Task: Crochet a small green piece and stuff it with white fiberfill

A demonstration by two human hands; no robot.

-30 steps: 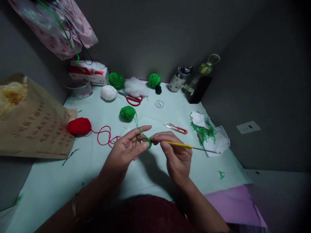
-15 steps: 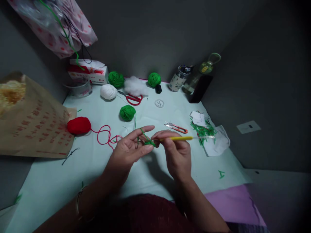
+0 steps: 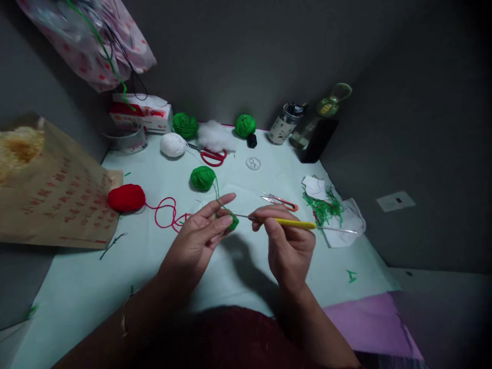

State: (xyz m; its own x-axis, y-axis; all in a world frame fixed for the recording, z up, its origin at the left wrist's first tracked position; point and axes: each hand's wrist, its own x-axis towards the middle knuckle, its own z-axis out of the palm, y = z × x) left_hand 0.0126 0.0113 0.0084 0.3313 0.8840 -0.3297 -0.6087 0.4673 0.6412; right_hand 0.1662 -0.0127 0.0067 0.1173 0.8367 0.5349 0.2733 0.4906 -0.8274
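Observation:
Between the thumb and fingers of my left hand is a small green crochet piece. A strand of green yarn passes over that hand's raised forefinger and runs back to a green yarn ball on the table. My right hand is closed around a crochet hook with a yellow handle. The hook's thin metal shaft points left, its tip at the green piece; whether a loop sits on it is too small to tell. A second metal end sticks out to the right.
Orange thread snips lie just beyond my right hand. Red-handled scissors, a white yarn ball and white stuffing are farther back. Red yarn and a paper bag stand left; green scraps lie right.
My right hand has moved to the right with the crochet hook, drawing more of its shaft out from the green piece. The left fingers have shifted slightly and the piece has turned.

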